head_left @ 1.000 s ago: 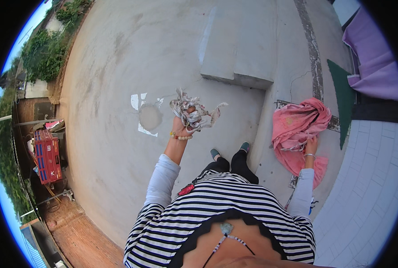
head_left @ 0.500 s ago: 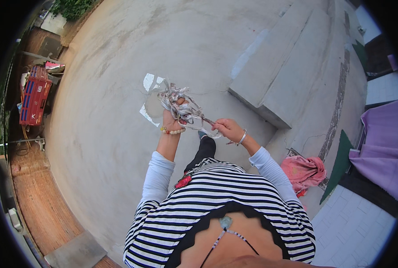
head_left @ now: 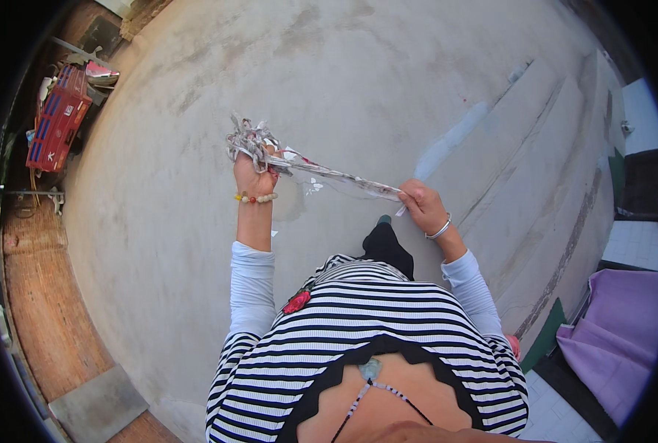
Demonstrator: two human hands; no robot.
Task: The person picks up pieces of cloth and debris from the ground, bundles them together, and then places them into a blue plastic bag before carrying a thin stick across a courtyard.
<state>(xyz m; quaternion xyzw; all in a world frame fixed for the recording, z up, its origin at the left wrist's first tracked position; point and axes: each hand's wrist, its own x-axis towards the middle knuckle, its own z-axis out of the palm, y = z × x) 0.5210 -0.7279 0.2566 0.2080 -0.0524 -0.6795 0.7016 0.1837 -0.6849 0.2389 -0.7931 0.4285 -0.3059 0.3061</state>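
Note:
A tangled bundle of grey-white strips (head_left: pixel 333 175), cloth or plastic, stretches between my two hands. My left hand (head_left: pixel 254 174) is closed round its thick, looped end, with curled loops sticking out above the fingers. My right hand (head_left: pixel 423 206) pinches the narrow far end, lower and to the right, and a short tail hangs below the fingers. The strips between the hands run fairly straight and taut, sloping down to the right. Just what the left fingers enclose is partly hidden by the loops.
Grey concrete ground (head_left: pixel 166 244) spreads around me. A long concrete step (head_left: pixel 491 159) lies at right, and purple cloth (head_left: pixel 613 332) hangs at the far right. A red cart (head_left: pixel 59 118) stands at far left beside a strip of brick paving (head_left: pixel 52 303).
My hands have moved apart, the left up and leftward, the right to the right. The bunched strips are now drawn out between them. My body has turned and stepped somewhat.

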